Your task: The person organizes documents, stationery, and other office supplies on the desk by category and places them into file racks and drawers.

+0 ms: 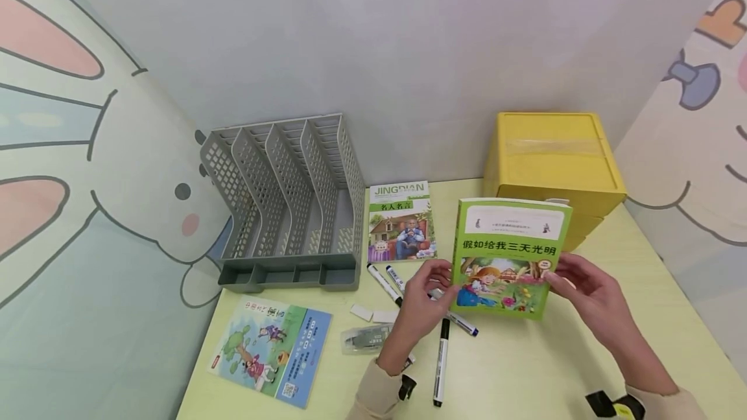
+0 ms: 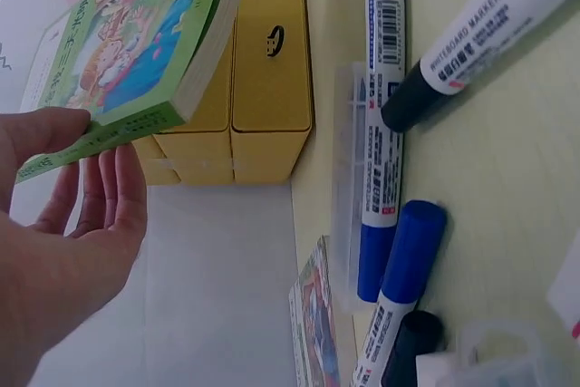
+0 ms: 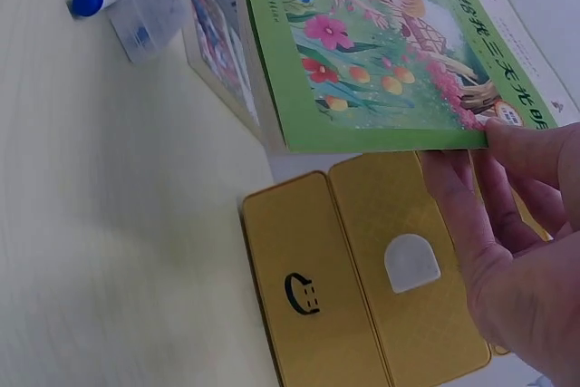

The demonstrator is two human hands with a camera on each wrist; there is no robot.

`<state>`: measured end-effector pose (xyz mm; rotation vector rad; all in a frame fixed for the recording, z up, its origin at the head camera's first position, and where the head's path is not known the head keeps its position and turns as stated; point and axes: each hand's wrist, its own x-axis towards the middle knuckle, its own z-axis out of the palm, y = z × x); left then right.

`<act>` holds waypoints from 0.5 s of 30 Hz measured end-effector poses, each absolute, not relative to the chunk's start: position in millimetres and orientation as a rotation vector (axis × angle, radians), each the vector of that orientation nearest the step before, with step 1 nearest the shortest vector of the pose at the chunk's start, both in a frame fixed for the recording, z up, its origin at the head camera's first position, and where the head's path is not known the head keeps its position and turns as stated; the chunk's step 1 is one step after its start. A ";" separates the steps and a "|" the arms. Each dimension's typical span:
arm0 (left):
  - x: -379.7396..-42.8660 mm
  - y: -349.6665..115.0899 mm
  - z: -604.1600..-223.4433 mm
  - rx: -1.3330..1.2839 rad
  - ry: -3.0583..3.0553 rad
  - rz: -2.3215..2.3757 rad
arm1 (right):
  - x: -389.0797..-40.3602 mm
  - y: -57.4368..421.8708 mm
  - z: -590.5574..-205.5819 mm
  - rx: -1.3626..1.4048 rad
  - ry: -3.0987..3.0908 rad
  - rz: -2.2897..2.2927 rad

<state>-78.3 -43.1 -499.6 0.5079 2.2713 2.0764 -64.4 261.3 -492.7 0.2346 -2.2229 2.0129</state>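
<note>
A green paperback book [image 1: 510, 251] with a picture of a child among flowers is held up off the table, its front cover facing the head camera. My left hand [image 1: 421, 300] grips it at the spine side, thumb near the front edge and fingers behind, as the left wrist view shows. On the opposite edge, my right hand [image 1: 598, 297] pinches the book, thumb on the cover and fingers at the back. Below the left hand lie whiteboard markers, among them a black-capped marker [image 1: 441, 361] and a blue-capped marker [image 2: 382, 106].
Behind the book stands a yellow drawer box [image 1: 554, 148]. A grey divided file rack [image 1: 286, 271] is at the back left. One book [image 1: 403, 222] lies beside the rack, another book [image 1: 271, 349] at the front left. A clear plastic case [image 1: 364, 339] and white blocks [image 1: 362, 312] sit mid-table.
</note>
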 end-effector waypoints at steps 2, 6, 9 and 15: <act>-79.9 -47.8 -500.3 0.516 2.291 2.078 | -67.7 256.2 -493.0 0.254 -2.207 2.025; -82.5 -56.9 -499.3 0.517 2.308 2.110 | -74.1 247.4 -493.1 0.301 -2.183 2.030; -84.2 -64.2 -497.2 0.504 2.329 2.113 | -80.3 241.9 -493.5 0.368 -2.177 2.018; -85.9 -77.7 -490.5 0.456 2.384 2.130 | -95.8 229.6 -494.3 0.503 -2.193 1.970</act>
